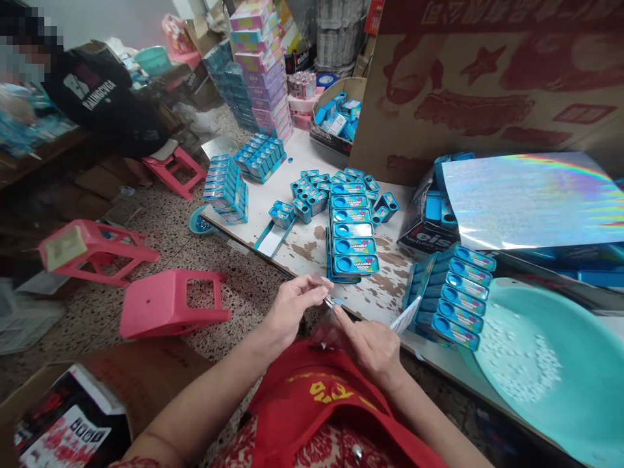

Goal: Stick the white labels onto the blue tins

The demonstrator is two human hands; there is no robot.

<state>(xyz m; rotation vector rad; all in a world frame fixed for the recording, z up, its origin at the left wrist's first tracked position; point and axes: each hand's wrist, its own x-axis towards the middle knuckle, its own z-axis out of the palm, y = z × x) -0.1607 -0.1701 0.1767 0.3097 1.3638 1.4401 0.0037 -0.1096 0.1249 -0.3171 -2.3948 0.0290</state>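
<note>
Close to the table's front edge, my left hand (pixel 295 309) is closed, thumb and fingers pinched together. Facing it, my right hand (pixel 369 344) is curled, its index finger reaching toward the left fingertips. A small shiny silver piece (pixel 330 301) shows between the two hands; its kind is unclear. Crinkled clear plastic (pixel 325 330) hangs just below, in front of a red apron (pixel 312 383). Beyond the hands stands a row of blue tins (pixel 353 229) with round recesses in their tops. Another stack of blue tins (pixel 461 296) is to the right of my right hand.
Loose blue tins (pixel 309 195) and packed blocks of them (pixel 225 188) stand on the worn white table (pixel 307 244). A turquoise basin (pixel 580 351) with small white pieces is at right. Pink stools (pixel 170 302) stand at left, near a seated person (pixel 102 97). A big carton (pixel 487 91) rises behind.
</note>
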